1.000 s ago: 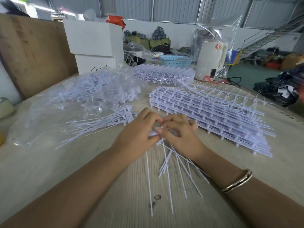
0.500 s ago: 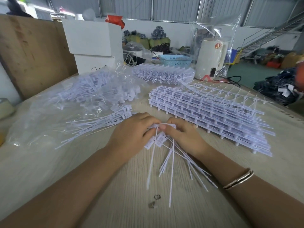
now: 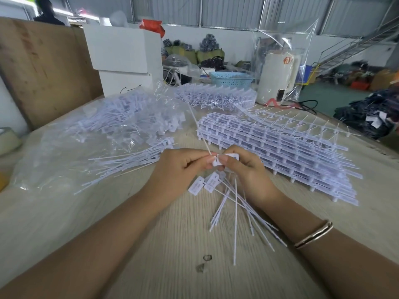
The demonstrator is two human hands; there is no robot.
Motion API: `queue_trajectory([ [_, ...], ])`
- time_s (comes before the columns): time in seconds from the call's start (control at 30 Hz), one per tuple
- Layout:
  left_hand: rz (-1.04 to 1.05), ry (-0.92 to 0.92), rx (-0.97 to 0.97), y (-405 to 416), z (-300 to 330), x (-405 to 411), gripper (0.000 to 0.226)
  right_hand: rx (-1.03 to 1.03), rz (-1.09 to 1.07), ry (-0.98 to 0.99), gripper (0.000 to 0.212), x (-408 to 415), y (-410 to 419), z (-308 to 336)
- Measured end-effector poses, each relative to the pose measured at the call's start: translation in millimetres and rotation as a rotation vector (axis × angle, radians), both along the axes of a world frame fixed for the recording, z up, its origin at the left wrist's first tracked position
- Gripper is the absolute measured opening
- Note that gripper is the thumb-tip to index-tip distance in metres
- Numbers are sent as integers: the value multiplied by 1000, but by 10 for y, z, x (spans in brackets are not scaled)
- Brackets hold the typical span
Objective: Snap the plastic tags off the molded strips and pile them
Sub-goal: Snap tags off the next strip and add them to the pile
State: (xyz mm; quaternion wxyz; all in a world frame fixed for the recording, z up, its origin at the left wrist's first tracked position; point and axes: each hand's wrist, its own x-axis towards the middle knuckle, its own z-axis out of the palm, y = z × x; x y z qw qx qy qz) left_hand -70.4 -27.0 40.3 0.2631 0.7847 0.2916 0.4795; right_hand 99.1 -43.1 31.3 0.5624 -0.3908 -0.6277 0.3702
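Head view, frame centre: left hand (image 3: 179, 167) and right hand (image 3: 246, 169) meet fingertip to fingertip over a pale wood-grain table (image 3: 151, 244). Left thumb and forefinger pinch a thin white plastic stem (image 3: 199, 129) that runs up and left from the grip. Right hand pinches a small white rectangular plastic tag (image 3: 226, 158) at the same junction, remaining fingers curled. Whether tag and stem are joined or apart at the pinch, cannot tell. Just below the hands, a loose bunch of white tags with long thin tails (image 3: 218, 190) hangs from under the right hand, tails fanning down and right onto the table. Thin metal bangle (image 3: 314, 235) on the right wrist, lower right. Two small dark scraps (image 3: 205, 262) on the table below the tails. Left of the hands, a small pile of white tags with tails (image 3: 131, 162) lies with its tails on the edge of a clear plastic bag (image 3: 90, 137) holding more white tags, centre left. Right of the hands, a flat stack of white molded plastic strips (image 3: 280, 152) spans centre to right; one thinner comb-like strip (image 3: 302, 119) lies across its far edge. Behind it, upper centre: another bagged bundle of white strips (image 3: 216, 96), light blue perforated plastic basket (image 3: 231, 78), white cylindrical appliance in a clear bag (image 3: 278, 76). White box (image 3: 123, 52) and brown wooden board (image 3: 41, 67) in the upper left.
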Motion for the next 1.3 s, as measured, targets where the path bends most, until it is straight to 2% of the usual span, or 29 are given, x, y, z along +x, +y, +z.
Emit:
queue_trajectory([
  [0.1, -50, -68, -35, -5, 0, 25, 21, 6, 81, 141, 15, 23, 4, 10],
  [0.27, -71, -78, -50, 6, -27, 22, 20, 12, 123, 162, 13, 18, 13, 4],
  [0.37, -68, -191, -184, 54, -25, -48, 18, -63, 40, 526, 13, 166, 15, 74],
  [0.4, -54, -213, -208, 72, -21, -88, 16, -78, -8, 573, 14, 249, 15, 83],
  [0.47, 23, -114, -103, 122, -35, -153, 13, -120, -96, 386, 19, 336, 1, 42],
  [0.53, 105, 153, 137, 175, -92, -155, 20, -189, -148, 57, 21, 280, 18, -36],
  [0.6, 150, 348, 269, 210, -164, -108, 31, -135, -205, -227, 21, 156, 76, -68],
  [0.7, 227, 426, 280, 239, -190, -46, 32, 44, -358, -606, 14, 48, 196, -74],
  [0.77, 244, 474, 241, 234, -200, 1, 46, 76, -437, -746, 13, 54, 240, -92],
  [0.87, 309, 616, 247, 208, -213, 53, 71, 60, -515, -763, 24, 101, 240, -97],
  [0.93, 422, 622, 283, 174, -181, 39, 70, 120, -550, -659, 18, 127, 191, -34],
  [1.0, 510, 517, 260, 102, -84, -7, 44, 141, -541, -616, 13, 187, 130, 70],
  [1.07, 575, 520, 186, 44, 11, -79, 9, -1, -512, -754, 34, 318, 50, 197],
  [1.1, 588, 583, 119, 27, 39, -104, 9, -121, -490, -856, 42, 393, 4, 260],
  [1.2, 535, 839, -29, -28, 34, -88, 41, -465, -352, -1048, 49, 544, -97, 356],
  [1.3, 437, 915, -66, -103, -20, 19, 63, -556, -153, -988, 46, 438, -131, 330],
])
